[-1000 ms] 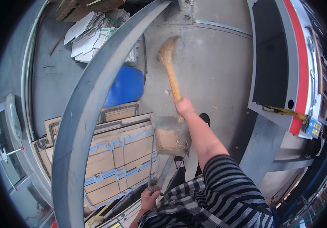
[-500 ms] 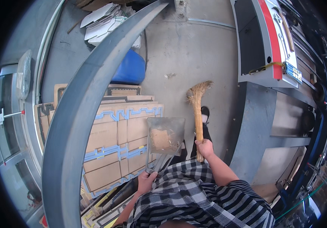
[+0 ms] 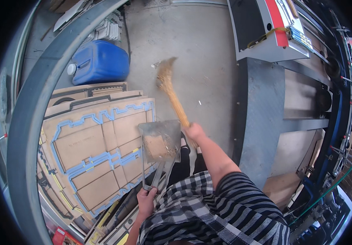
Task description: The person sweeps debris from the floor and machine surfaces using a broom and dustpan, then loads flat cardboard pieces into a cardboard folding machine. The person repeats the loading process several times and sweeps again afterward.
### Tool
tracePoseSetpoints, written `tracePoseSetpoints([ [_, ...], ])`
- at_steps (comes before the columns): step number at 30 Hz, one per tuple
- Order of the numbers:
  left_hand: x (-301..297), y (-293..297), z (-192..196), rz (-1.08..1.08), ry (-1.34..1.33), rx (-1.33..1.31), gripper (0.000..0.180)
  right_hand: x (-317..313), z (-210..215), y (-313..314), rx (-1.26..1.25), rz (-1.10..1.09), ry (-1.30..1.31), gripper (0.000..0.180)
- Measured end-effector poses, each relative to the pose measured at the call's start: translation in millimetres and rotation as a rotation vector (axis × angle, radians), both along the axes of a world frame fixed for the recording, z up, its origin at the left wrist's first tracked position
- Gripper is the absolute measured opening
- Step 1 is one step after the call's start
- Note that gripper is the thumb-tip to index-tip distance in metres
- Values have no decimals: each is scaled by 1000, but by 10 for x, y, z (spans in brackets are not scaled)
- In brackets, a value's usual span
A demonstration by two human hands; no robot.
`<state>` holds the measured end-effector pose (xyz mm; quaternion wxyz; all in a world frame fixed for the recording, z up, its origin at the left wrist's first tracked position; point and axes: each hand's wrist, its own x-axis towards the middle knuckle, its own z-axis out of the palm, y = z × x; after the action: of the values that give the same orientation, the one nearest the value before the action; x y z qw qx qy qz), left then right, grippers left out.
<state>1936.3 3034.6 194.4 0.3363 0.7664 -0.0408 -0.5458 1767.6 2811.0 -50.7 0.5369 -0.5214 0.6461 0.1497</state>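
In my right hand (image 3: 194, 133) is a straw hand broom (image 3: 175, 100), gripped by its lower handle. Its frayed, motion-blurred head reaches up and left over the concrete floor, beside a small pale scrap (image 3: 154, 65). My left hand (image 3: 146, 199) is wrapped round the handle of a metal dustpan (image 3: 143, 127) close to my left side. A brown piece of cardboard (image 3: 155, 147) lies in the pan among wood chips and straw-like bits. The broom head is apart from the dustpan.
Wooden die boards (image 3: 84, 151) with blue and black strips lean at the left, below a blue jerrycan (image 3: 102, 63). A curved-looking grey beam (image 3: 24, 122) crosses the left side. A grey machine frame (image 3: 261, 110) with a white and red housing (image 3: 280, 24) stands right. A small white fleck (image 3: 199, 103) lies on the floor.
The broom has swung left, its head now tilting up-left near the floor scrap. My right arm has stretched farther forward. The view has shifted, showing more of the blue jerrycan.
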Motion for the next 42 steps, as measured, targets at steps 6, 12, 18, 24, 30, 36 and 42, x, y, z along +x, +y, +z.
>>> tracePoseSetpoints([
  [6,-135,110,-195,-79,-40,-1,7,-1144,913,773,113,-43,61,41],
  [12,-398,102,-413,-69,-30,-113,7,-1951,1197,60,-412,317,407,36],
  [18,-588,-27,-873,-209,-75,-49,10,-1806,-78,-1656,-501,31,168,55],
  [24,-707,-458,-1318,-429,-94,32,11,-1661,-595,-1708,-330,-188,204,66],
  [30,-801,-451,-2030,-447,-55,7,22,-2441,-316,51,-58,37,258,93],
  [36,-780,-596,-2475,-529,-27,-15,22,-2796,561,286,112,-306,-12,90],
  [42,-719,-865,-2429,-581,-4,-84,29,-2363,487,-102,64,-313,-6,89],
])
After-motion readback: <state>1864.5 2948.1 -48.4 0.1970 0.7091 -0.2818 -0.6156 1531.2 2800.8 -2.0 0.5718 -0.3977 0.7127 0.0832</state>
